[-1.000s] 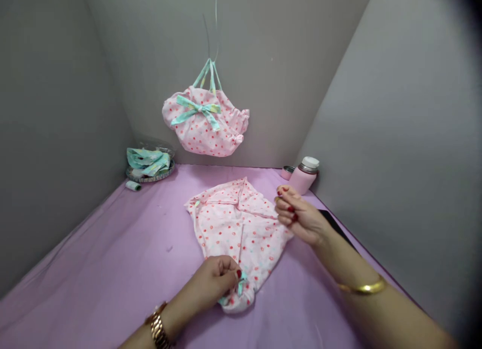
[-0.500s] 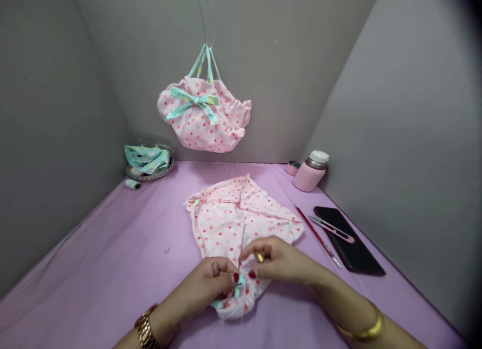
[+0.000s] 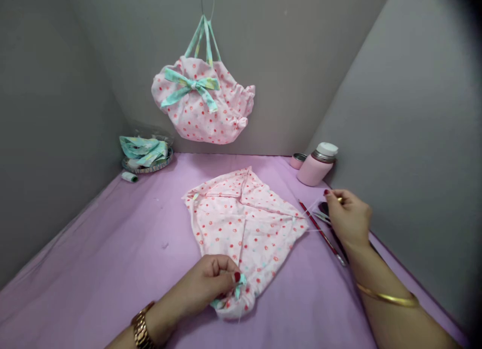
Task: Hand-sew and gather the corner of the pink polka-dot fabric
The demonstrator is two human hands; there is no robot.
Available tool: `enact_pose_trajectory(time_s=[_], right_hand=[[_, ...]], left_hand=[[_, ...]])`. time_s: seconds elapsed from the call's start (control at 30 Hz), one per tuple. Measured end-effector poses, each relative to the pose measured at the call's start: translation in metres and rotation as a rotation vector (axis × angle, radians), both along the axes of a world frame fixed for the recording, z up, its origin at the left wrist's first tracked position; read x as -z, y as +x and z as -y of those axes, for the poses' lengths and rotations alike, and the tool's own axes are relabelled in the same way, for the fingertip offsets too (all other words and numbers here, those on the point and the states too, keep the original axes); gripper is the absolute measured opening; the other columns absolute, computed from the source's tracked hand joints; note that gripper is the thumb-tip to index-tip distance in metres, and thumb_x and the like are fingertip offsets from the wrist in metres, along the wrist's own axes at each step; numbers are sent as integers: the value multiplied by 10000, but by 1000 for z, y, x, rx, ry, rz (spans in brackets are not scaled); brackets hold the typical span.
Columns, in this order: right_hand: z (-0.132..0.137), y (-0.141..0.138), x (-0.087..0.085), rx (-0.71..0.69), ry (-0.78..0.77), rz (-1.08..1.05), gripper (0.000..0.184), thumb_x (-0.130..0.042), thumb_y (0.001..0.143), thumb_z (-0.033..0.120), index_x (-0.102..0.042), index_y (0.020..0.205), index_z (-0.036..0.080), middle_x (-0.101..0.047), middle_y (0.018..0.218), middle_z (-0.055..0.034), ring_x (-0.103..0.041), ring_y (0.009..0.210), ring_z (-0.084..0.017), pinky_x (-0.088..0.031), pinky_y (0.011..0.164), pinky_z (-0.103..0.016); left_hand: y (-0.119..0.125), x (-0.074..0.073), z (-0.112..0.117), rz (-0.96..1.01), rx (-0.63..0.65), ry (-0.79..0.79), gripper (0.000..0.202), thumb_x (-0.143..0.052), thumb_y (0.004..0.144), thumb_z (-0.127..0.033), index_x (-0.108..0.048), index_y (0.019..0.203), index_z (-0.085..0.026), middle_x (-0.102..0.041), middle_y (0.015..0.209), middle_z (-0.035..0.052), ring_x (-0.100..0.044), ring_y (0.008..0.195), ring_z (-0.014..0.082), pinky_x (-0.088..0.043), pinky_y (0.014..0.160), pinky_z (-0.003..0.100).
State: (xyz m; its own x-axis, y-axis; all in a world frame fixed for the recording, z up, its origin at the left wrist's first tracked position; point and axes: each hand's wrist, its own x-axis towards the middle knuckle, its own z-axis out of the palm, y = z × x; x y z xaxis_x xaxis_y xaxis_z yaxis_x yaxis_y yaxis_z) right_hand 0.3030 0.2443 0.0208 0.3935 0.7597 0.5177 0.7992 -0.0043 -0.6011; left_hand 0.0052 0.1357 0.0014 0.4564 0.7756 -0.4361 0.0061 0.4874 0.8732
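Note:
A pink cloth piece with red dots (image 3: pixel 222 228) lies spread on the table, its near end gathered. My left hand (image 3: pixel 216 278) is closed on that gathered end, pinching a bit of mint-green fabric (image 3: pixel 241 284) between thumb and forefinger. Raised to the right, my right hand (image 3: pixel 350 221) has thumb and forefinger pinched together. Faint pale thread (image 3: pixel 311 207) runs between the cloth's right side and these fingers; a needle cannot be made out. Below this hand, a black phone (image 3: pixel 324 207) and thread snips (image 3: pixel 321 217) are partly hidden.
A dotted pink bag with a mint bow (image 3: pixel 203 108) hangs at the back. Mint fabric strips (image 3: pixel 145 150) lie in a tray at left, near a thread spool (image 3: pixel 129 177). At right are a pink bottle (image 3: pixel 315 169), its cap (image 3: pixel 298 160) and a red pencil (image 3: pixel 320 229).
My right hand has moved up and right, away from the gathered cloth, drawing thread out to the side. My left hand keeps its pinch. The view has shifted slightly.

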Motion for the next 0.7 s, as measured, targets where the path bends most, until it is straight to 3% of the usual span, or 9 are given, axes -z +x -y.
enact_pose_trajectory(time_s=[0.07,0.13,0.17,0.27,0.33,0.43,0.57,0.7], right_hand=[[2,-2,-1,-10,-9,0,260,-509,754,351,-637,824,135,-538,576,-25,-476,535,-171,-341,557,-288],[14,-24,-2,-219,-106,-78,318,-521,759,353,-616,991,158,-554,612,-13,-484,538,-158,-364,550,-273],[22,-39,-1,-423,-206,-197,355,-515,774,350,-579,1078,177,-561,643,-7,-488,548,-148,-367,533,-254],[50,-83,0,-1074,-726,-417,280,-596,731,320,-633,966,172,-573,677,-6,-483,575,-122,-363,514,-214],[62,-100,2,-1291,-929,-464,183,-624,713,291,-660,820,146,-567,648,2,-471,568,-101,-359,526,-200],[64,-104,5,-1242,-887,-557,199,-606,726,304,-629,658,118,-522,572,15,-419,512,-72,-316,490,-183],[46,-88,8,-908,-629,-752,233,-651,663,347,-586,622,127,-489,532,26,-376,447,-62,-281,428,-183],[22,-59,10,-574,-294,-800,260,-657,635,397,-558,664,158,-479,532,42,-350,403,-62,-275,406,-198]], left_hand=[[1,-1,0,2,-6,-4,291,-644,650,-402,-549,681,-128,-479,466,-59,-327,396,39,-201,412,191],[2,-1,0,5,-20,-4,299,-646,645,-408,-546,675,-128,-472,464,-61,-325,396,39,-205,412,191],[2,-1,0,9,-27,0,303,-647,644,-411,-544,673,-128,-469,463,-63,-325,397,39,-206,413,190],[2,-1,0,32,-31,10,309,-650,647,-415,-545,681,-126,-470,469,-62,-333,401,40,-215,416,189],[2,-1,0,39,-29,13,305,-652,650,-409,-547,688,-125,-476,475,-59,-343,404,41,-221,420,189],[2,-1,0,26,-26,18,293,-649,654,-400,-553,685,-125,-478,476,-57,-342,406,42,-220,422,190],[1,-1,1,11,-25,9,289,-645,654,-404,-554,674,-131,-481,470,-57,-335,399,43,-216,422,193],[1,-2,1,5,-28,4,291,-652,643,-404,-553,669,-132,-482,475,-56,-341,402,44,-225,426,193]])
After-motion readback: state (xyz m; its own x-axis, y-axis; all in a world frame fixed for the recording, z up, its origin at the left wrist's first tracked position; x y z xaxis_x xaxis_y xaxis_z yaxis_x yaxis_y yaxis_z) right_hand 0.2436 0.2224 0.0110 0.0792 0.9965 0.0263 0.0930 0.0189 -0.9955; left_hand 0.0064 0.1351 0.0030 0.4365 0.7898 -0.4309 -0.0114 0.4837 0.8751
